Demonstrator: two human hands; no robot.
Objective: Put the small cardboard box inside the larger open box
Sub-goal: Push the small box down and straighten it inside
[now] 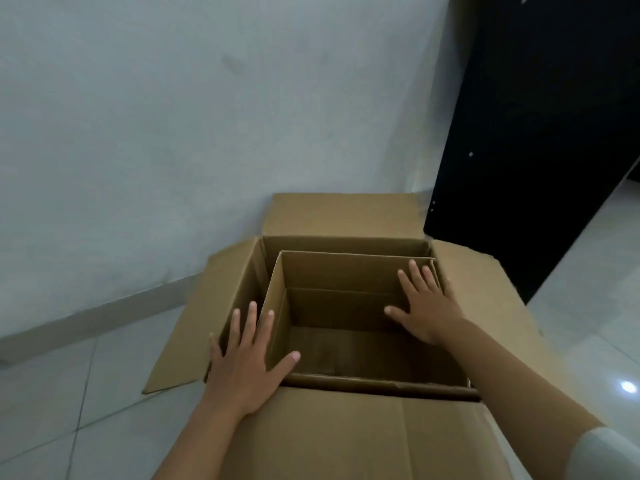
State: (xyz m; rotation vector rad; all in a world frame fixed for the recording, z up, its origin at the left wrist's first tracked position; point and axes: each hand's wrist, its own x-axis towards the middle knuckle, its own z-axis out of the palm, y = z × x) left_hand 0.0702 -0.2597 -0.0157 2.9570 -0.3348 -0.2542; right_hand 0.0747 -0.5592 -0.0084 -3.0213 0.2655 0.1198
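Note:
The larger open box (pixel 343 216) stands on the floor against the wall, its four flaps folded outward. The small cardboard box (pixel 346 271), open-topped and empty, sits down inside it, toward the right and near side, with a gap on the left and at the back. My left hand (pixel 246 358) straddles the small box's left wall, thumb inside and fingers spread on the outside. My right hand (pixel 426 306) lies over its right wall, thumb inside and fingers reaching the far right corner.
A white wall (pixel 173 116) with a grey skirting runs behind the boxes. A tall black panel (pixel 519 133) leans just right of the larger box. Glossy white floor tiles (pixel 69 393) lie to the left and right.

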